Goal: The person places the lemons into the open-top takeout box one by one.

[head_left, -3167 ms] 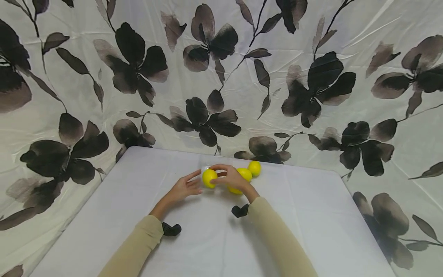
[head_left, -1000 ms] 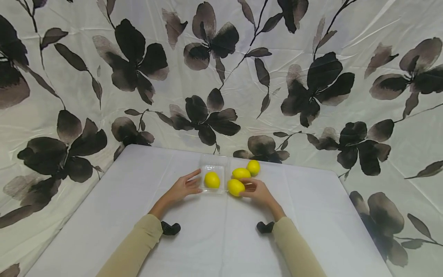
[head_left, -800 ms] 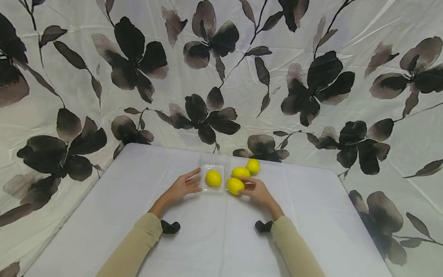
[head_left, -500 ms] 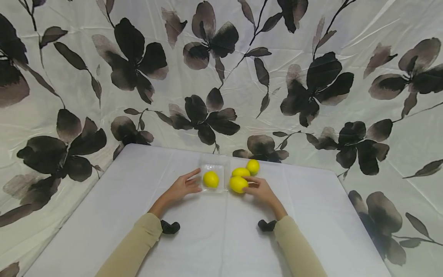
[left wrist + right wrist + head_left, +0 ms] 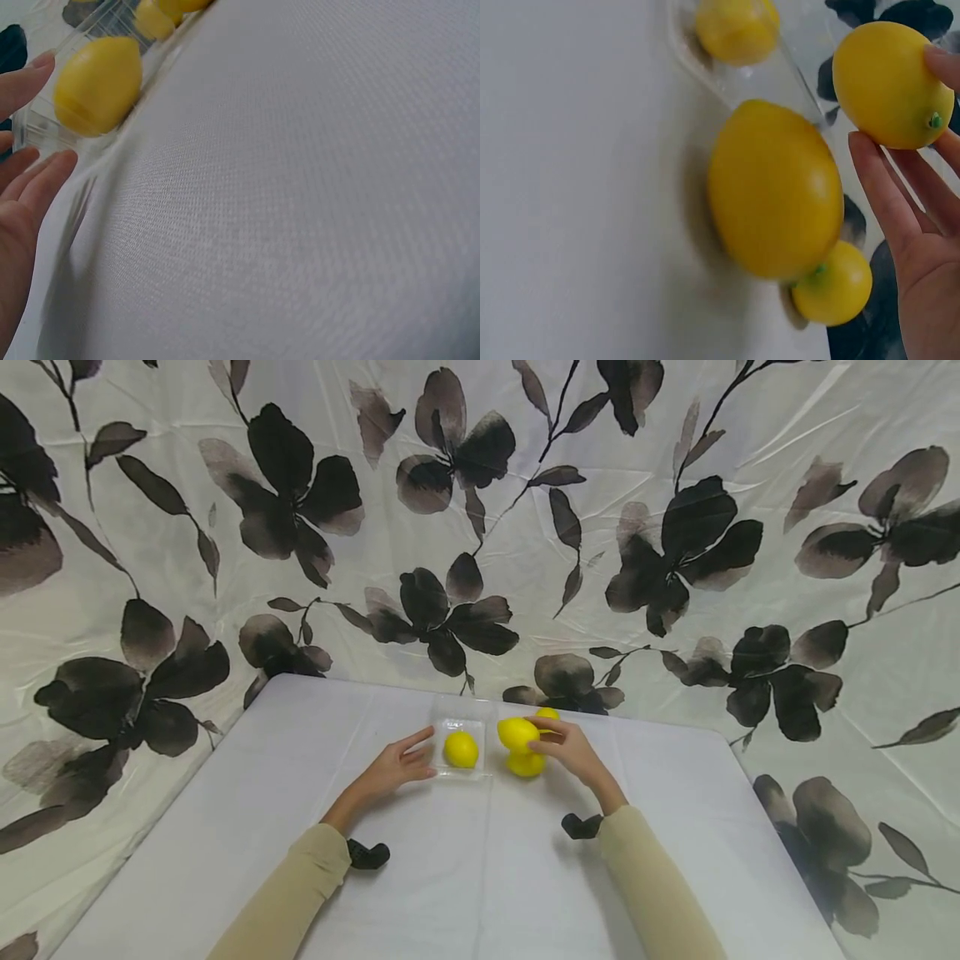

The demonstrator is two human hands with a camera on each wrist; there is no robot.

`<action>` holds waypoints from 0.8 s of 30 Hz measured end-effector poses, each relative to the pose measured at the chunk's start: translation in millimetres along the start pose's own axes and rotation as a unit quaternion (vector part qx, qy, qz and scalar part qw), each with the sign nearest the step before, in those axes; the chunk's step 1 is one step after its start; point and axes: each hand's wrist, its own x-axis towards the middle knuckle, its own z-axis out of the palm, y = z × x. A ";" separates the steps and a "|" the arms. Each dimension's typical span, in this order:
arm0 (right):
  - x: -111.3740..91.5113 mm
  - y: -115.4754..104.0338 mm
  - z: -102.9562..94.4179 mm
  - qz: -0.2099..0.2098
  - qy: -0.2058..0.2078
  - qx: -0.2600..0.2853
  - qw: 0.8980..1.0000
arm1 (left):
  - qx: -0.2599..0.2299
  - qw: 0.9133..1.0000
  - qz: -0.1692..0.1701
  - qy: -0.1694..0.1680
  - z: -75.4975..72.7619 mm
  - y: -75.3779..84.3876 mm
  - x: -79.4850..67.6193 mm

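Head view: 4 lemons in sight. 1, the boxed lemon, sits inside the clear container, toward its front. Your left hand is at the container's left side, thumb and fingers parted and fairly straight, curled round nothing. It looks like a light guard, there to keep a thin, see-through box from sliding on the white table. Your right hand pinches the held lemon, just right of the container. The near lemon shows below it; the back lemon is partly hidden behind your fingers. The loose fruit lies on your right-hand side, probably for a short reach. Floral cloth hangs behind.

Left wrist view: your thumb is above and your fingers below, with a gap between, at the container's wall. You can't tell from here how hard they press, if at all. The boxed lemon fills the space beyond your fingertips, apart from them. It lies on its side, a shape that would rest steadier that way than on its tip.

Right wrist view: your thumb is on 1 side of the held lemon, fingertips on the other, palm apart from it. A fingertip pinch like that likely suits a smooth, rounded fruit and leaves much of its skin uncovered. The near lemon lies between container and back lemon; those 2 loose lemons overlap here, contact uncertain.
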 end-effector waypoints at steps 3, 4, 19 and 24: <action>9.7 3.8 6.9 0.001 -0.003 0.003 1.000 | -0.008 1.000 0.002 0.001 -0.5 -7.0 2.2; 12.2 2.9 10.1 -0.002 -0.006 0.002 1.000 | -0.009 1.000 0.005 0.002 -0.9 -10.8 3.5; 28.0 -43.4 55.5 -0.068 -0.106 -0.029 0.992 | 0.004 1.000 -0.006 0.011 -2.2 -24.0 8.7; 38.3 -31.3 66.7 -0.070 -0.113 -0.029 0.991 | -0.004 1.000 -0.003 0.008 -3.7 -24.6 8.5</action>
